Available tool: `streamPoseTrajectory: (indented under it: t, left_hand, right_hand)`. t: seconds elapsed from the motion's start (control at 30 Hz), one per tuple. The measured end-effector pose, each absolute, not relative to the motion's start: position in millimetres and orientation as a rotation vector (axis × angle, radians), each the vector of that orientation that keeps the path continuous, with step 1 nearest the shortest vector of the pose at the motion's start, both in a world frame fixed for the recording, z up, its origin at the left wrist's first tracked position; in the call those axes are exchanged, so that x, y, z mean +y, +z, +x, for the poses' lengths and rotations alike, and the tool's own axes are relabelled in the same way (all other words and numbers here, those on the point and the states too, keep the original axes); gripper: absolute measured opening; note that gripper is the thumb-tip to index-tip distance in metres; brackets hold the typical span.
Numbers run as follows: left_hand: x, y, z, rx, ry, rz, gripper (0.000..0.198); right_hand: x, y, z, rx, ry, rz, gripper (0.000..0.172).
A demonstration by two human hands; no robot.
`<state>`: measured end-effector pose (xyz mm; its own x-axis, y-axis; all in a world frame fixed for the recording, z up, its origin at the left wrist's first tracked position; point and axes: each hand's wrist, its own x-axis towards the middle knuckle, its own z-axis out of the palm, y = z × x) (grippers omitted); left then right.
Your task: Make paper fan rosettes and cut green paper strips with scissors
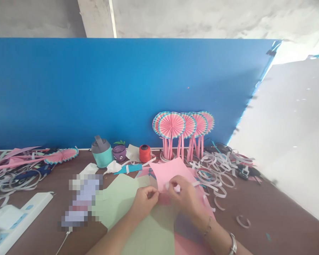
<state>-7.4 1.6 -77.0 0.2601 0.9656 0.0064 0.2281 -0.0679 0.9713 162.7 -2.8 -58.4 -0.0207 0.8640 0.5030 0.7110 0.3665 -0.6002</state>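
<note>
Low in the middle of the frame, both hands meet on the near edge of a pink sheet (167,170). The sheet tilts up and away from the person, its far corner pointing toward the top of the frame. It seems held that way so the worked edge sits close under the eyes, with the rest out of the way.

The left hand (145,199) is closed narrow, thumb and forefinger pinched together on the paper's lower edge. The right hand (185,197) sits just beside it, almost touching, with its fingers (175,186) curled in tight on the same edge. Something small and white shows between them, but I cannot tell whether it is a strip or a fold. A bracelet (233,244) circles the right wrist.

Under the hands a green sheet (122,200) lies flat on the table (271,219), like a pad beneath the work. In the middle right of the frame a row of paper fans (181,124) stands on sticks, leaning against the blue board (95,92), probably parked there to stay uncrushed. Curled white strips (219,174) lie scattered to the right of the hands. A teal jug (102,153), a purple pot (119,152) and a red spool (145,153) stand along the board, well back from the hands. A power strip (20,217) lies at the lower left.
</note>
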Motion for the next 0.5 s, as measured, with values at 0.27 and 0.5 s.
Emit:
streamPoseTrajectory:
  t: [0.27,0.5]
  left_hand:
    - [21,-44,-35,1.317,0.947,1.214,0.021]
    - [7,-15,-78,1.482,0.780,1.155,0.020]
  right_hand:
    - [43,-43,266,-0.575,0.464,-1.412,0.010]
    - [49,-52,325,-0.277,0.443,-1.249,0.015]
